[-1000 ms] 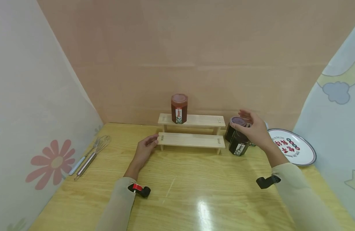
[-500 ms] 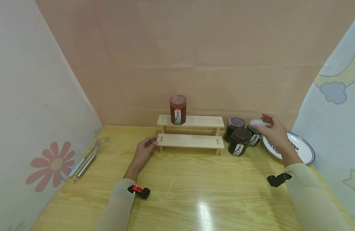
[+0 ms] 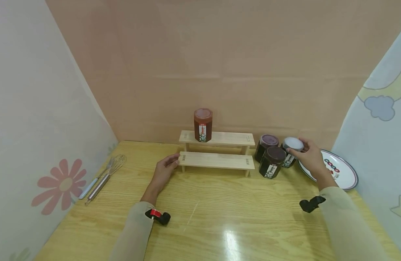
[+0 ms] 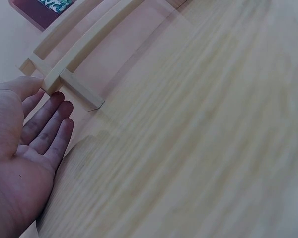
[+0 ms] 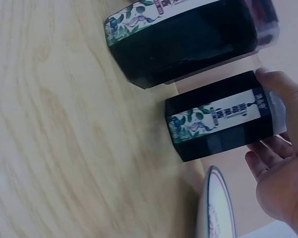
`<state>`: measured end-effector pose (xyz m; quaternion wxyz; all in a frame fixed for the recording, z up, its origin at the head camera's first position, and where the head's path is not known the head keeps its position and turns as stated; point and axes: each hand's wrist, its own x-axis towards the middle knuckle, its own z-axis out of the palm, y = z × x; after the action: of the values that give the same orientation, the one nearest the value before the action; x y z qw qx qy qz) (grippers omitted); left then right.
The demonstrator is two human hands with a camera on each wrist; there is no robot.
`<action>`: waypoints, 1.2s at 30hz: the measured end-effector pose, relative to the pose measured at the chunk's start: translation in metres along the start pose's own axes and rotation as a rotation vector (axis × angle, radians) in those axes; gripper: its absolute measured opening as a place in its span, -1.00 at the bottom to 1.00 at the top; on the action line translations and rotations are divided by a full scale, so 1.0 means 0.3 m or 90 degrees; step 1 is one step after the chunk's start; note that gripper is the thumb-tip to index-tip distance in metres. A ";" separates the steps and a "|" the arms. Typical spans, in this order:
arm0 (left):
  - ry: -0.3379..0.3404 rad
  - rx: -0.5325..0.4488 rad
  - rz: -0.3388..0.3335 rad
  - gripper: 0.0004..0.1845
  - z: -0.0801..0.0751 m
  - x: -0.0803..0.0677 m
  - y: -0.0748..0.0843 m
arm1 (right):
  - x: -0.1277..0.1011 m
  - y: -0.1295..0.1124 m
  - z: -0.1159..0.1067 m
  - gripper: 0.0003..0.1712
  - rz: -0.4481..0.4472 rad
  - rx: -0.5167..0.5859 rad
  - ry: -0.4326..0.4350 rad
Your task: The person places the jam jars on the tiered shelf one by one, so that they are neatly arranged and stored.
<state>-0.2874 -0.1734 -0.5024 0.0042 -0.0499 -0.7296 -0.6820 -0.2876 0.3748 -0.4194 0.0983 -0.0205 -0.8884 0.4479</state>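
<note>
A two-step wooden shelf (image 3: 216, 160) stands on the table. My left hand (image 3: 163, 172) holds the left end of its lower step, thumb at the corner and fingers beside it in the left wrist view. On the upper step stands a red-brown jar (image 3: 203, 125). My right hand (image 3: 312, 159) grips a white-lidded dark jar (image 5: 218, 119) near its top, with the thumb on one side and fingers on the other. Close to it stand a purple-lidded jar (image 3: 267, 145) and a brown-lidded jar (image 3: 272, 162), right of the shelf.
A white oval plate (image 3: 345, 174) with red lettering lies behind the right wrist. At the left of the wooden table (image 3: 213, 210) lie a whisk (image 3: 104, 181) and a blue-handled fork (image 3: 92, 184). A wall covering rises behind the shelf.
My right hand has moved right from above the purple- and brown-lidded jars, then down onto the white-lidded jar, and taken hold of it. My left hand has stayed at the shelf's end.
</note>
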 end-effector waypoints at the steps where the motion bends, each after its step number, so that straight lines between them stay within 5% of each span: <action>1: 0.001 0.000 0.000 -0.58 0.001 0.000 0.002 | 0.002 0.005 0.004 0.03 0.002 0.001 -0.003; 15: -0.004 -0.005 -0.008 -0.57 0.006 -0.006 0.017 | -0.009 0.011 0.020 0.04 0.072 0.006 0.065; 36: -0.009 0.000 0.007 -0.59 -0.002 -0.002 0.000 | -0.031 -0.176 -0.107 -0.02 0.012 0.037 0.086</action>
<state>-0.2868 -0.1740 -0.5024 0.0023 -0.0588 -0.7292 -0.6818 -0.2697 0.3675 -0.3599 0.1542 -0.0562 -0.8660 0.4724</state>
